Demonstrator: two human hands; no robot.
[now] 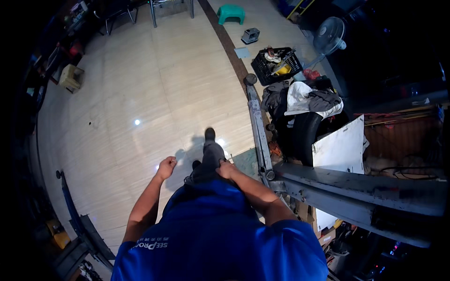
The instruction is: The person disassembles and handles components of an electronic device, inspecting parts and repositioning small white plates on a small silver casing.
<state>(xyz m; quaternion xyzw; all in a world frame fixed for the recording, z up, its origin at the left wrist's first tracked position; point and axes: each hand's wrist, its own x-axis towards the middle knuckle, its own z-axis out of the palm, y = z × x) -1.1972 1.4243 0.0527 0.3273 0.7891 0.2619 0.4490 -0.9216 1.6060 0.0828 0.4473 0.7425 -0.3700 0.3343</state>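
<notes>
Past my blue shirt, my right hand is at the dark grey trousers on my legs, and my left hand, fingers bent, is above the pale floor; I cannot tell whether either is closed. Ahead, rightward, are a grey metal beam, a black crate and a green stool.

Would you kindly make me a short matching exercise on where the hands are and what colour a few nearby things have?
Things:
1. Left hand
2. Right hand
3. Low stool near the top edge
4. Crate left of the standing fan

Places and colours:
A. Black
B. Out over the pale floor
C. Green
D. At the dark trousers

Pairs: 1-B; 2-D; 3-C; 4-A
</notes>
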